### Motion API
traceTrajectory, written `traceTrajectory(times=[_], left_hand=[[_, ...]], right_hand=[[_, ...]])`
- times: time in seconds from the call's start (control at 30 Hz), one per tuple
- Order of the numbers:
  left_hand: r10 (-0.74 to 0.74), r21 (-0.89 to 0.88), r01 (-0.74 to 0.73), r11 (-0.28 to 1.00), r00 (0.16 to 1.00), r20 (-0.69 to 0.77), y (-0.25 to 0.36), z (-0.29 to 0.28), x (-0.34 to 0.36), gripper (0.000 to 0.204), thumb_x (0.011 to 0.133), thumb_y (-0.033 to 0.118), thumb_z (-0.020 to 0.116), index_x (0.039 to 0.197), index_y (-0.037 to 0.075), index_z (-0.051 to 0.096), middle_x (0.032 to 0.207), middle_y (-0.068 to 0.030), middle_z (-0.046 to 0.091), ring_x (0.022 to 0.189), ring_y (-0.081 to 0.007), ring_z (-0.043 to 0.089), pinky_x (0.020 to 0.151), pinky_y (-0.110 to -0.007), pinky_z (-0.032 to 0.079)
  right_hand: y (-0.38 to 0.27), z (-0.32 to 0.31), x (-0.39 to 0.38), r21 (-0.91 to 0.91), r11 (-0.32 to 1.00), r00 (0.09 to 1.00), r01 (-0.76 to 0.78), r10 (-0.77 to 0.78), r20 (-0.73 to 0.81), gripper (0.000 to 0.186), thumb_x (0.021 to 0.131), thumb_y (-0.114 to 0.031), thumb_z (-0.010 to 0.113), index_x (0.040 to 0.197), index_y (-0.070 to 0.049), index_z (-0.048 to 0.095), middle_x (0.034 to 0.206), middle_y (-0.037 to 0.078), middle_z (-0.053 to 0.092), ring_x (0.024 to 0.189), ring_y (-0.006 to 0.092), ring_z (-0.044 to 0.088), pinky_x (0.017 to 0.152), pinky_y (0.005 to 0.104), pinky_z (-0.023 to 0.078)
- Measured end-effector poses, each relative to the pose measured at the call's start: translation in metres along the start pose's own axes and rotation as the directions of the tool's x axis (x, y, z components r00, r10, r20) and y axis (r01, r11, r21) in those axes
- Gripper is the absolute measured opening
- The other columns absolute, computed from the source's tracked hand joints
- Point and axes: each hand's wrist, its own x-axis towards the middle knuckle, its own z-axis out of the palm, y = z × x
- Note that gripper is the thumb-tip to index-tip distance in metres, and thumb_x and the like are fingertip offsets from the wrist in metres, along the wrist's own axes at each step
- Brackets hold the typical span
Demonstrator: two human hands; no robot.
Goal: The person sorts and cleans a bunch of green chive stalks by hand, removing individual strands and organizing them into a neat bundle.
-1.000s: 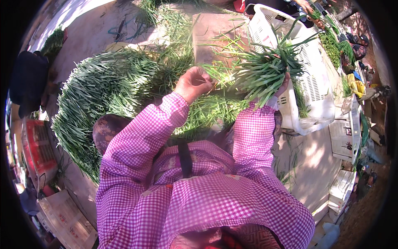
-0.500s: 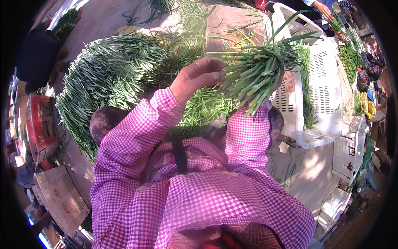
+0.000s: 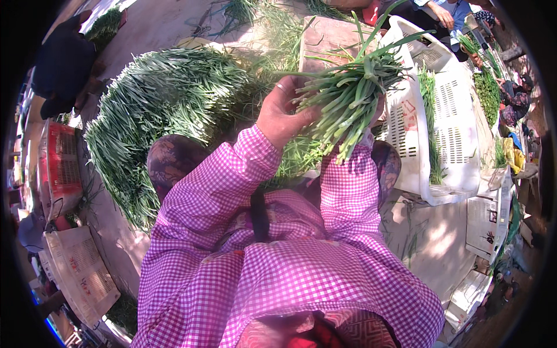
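The left hand (image 3: 284, 111), thumb and fingers parted, adjoins the bunch of long, slender green stalks (image 3: 355, 95) at its right; the right hand (image 3: 379, 109), mostly hidden behind, closure indeterminable, should support them evenly, uncrushed

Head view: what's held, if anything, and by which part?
A bunch of green stalks: the right hand, mostly hidden, holds its right side. The left hand is at its left edge; grip unclear.

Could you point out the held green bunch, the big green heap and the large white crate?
Green bunch (image 3: 353, 95), head view: middle of its stalks.
Green heap (image 3: 159, 101), head view: middle of its upper surface.
White crate (image 3: 414, 165), head view: its near side wall.
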Motion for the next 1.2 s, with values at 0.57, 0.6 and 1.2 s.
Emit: traceTrajectory(times=[0.57,0.6,1.2], left_hand=[[0.208,0.496,-0.083,0.864,0.957,-0.202,-0.022,-0.013,-0.017,0.028,0.074,-0.002,0.064,0.101,0.0,0.056,0.092,-0.0039,0.06,0.085,-0.0125,0.059,0.078,-0.028,0.048],[0.169,0.482,-0.069,0.873,0.971,-0.168,-0.028,-0.019,-0.014,0.025,0.077,0.0,0.065,0.101,0.001,0.056,0.095,-0.0041,0.061,0.085,-0.0112,0.058,0.078,-0.027,0.049],[-0.072,-0.261,-0.031,0.965,0.924,-0.376,0.003,-0.059,0.004,0.013,0.09,0.018,0.055,0.084,0.007,0.057,0.078,-0.0045,0.061,0.077,-0.0169,0.059,0.073,-0.032,0.046]], right_hand=[[-0.022,-0.026,-0.011,-0.365,0.893,0.963,-0.265,0.263,-0.057,0.045,0.093,-0.041,0.038,0.116,-0.004,0.053,0.105,0.013,0.061,0.093,0.0276,0.061,0.082,0.0426,0.052],[-0.038,-0.019,-0.003,-0.399,0.799,0.891,-0.449,0.433,-0.136,0.046,0.093,-0.04,0.039,0.119,-0.004,0.051,0.11,0.014,0.06,0.096,0.0279,0.06,0.083,0.0433,0.051],[-0.037,-0.018,-0.013,-0.206,0.975,0.996,0.078,-0.067,0.061,0.042,0.093,-0.028,0.039,0.119,0.004,0.048,0.11,0.019,0.058,0.097,0.0308,0.06,0.083,0.0453,0.052]])
